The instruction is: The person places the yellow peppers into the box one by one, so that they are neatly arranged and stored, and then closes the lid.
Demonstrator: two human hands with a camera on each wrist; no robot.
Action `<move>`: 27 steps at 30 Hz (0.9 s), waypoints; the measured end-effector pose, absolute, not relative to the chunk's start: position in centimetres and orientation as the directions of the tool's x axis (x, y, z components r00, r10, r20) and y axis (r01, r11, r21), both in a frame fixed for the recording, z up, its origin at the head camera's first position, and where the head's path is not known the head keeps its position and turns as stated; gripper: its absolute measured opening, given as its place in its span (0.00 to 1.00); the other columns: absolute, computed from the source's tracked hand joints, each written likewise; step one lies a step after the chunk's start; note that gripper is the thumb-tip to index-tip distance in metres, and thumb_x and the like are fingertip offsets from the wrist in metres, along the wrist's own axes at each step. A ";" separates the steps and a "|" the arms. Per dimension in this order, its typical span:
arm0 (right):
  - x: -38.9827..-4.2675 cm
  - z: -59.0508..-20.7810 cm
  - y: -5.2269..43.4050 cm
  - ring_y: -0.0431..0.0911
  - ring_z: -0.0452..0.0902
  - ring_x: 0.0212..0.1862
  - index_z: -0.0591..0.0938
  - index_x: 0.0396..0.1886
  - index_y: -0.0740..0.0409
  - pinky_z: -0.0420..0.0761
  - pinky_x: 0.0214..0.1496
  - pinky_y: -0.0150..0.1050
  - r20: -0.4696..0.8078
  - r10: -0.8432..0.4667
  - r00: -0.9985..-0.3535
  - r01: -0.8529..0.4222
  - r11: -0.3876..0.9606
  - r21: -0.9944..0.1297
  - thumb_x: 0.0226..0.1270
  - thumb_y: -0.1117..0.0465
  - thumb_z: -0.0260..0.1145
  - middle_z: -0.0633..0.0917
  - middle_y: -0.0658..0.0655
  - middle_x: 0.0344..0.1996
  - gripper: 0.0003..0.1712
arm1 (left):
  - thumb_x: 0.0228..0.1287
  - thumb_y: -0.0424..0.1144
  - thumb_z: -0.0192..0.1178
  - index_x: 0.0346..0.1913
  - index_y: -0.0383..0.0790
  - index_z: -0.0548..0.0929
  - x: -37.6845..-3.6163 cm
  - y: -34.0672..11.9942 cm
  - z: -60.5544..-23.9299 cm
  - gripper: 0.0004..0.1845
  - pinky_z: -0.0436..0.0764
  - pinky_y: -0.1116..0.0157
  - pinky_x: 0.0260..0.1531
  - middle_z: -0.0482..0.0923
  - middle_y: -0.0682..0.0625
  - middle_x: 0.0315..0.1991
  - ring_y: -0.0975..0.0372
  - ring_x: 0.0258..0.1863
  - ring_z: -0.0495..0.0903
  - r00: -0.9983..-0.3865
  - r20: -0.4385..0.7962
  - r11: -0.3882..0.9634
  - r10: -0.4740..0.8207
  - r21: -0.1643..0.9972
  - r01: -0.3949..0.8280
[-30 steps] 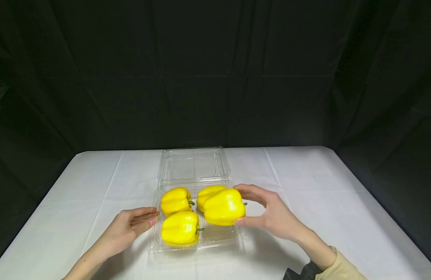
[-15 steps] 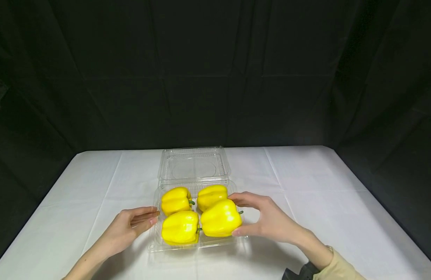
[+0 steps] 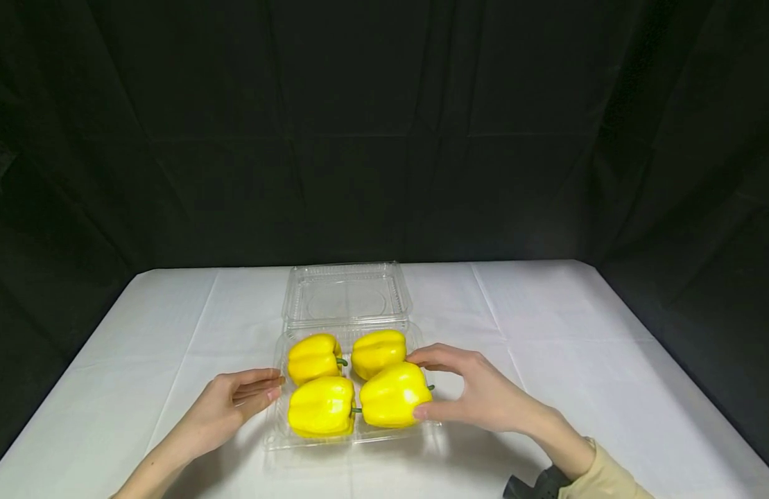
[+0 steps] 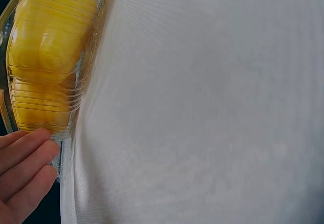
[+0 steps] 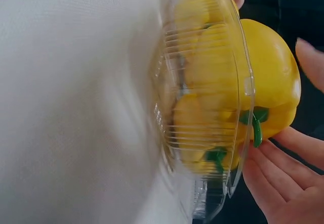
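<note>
Along the left side of a clear plastic clamshell container (image 3: pixel 306 441), my left hand (image 3: pixel 225 409) rests its fingertips at the rim. In the left wrist view its fingers (image 4: pixel 33 158) lie fairly straight by the wall. A yellow bell pepper (image 3: pixel 393 398) sits at the container's front right, with my right hand (image 3: pixel 468 388) around its right side. The right wrist view has this bell pepper (image 5: pixel 268 72) rising above the rim, fingers beneath and thumb close alongside. Other yellow bell peppers stand at the back left (image 3: pixel 312 359), back right (image 3: pixel 378 351) and front left (image 3: pixel 322 407).
The container's clear lid (image 3: pixel 347 294) lies open toward the back, hinged to the base. A white cloth (image 3: pixel 546 333) covers the table, with a black curtain (image 3: pixel 372 138) behind it. A black device (image 3: pixel 537 485) sits at the right wrist by a beige sleeve (image 3: pixel 609 475).
My right hand has brought the bell pepper down and toward the front, into the container's front right. In the last half second the pepper sinks slightly. My left hand stays put.
</note>
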State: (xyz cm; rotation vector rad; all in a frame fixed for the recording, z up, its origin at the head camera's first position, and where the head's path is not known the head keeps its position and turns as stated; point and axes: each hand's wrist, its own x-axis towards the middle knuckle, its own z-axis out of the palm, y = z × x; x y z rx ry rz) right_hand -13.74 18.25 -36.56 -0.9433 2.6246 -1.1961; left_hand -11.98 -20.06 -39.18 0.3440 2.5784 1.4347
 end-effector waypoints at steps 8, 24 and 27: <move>-13.7 -36.6 18.2 0.40 0.80 0.58 0.79 0.60 0.38 0.80 0.62 0.53 0.148 -0.558 -0.817 -0.482 0.517 -0.707 0.58 0.39 0.75 0.82 0.36 0.55 0.30 | 0.70 0.43 0.63 0.62 0.26 0.77 -11.9 -20.1 -39.2 0.26 0.84 0.57 0.54 0.83 0.40 0.56 0.50 0.55 0.84 -0.959 -0.024 0.503 0.284 0.855 0.128; -13.5 -37.0 17.4 0.40 0.79 0.58 0.83 0.58 0.44 0.81 0.62 0.47 0.219 -0.559 -0.800 -0.550 0.538 -0.639 0.54 0.41 0.78 0.82 0.38 0.55 0.32 | 0.70 0.43 0.63 0.62 0.25 0.77 -12.0 -19.9 -39.2 0.27 0.85 0.59 0.53 0.83 0.38 0.57 0.50 0.54 0.84 -0.959 -0.029 0.503 0.282 0.856 0.122; -13.4 -37.3 17.3 0.41 0.78 0.58 0.83 0.58 0.47 0.81 0.62 0.47 0.231 -0.555 -0.799 -0.561 0.549 -0.620 0.54 0.40 0.77 0.82 0.40 0.56 0.33 | 0.70 0.44 0.63 0.62 0.26 0.77 -12.0 -19.9 -39.2 0.27 0.85 0.59 0.52 0.83 0.39 0.57 0.50 0.54 0.84 -0.959 -0.031 0.503 0.281 0.856 0.119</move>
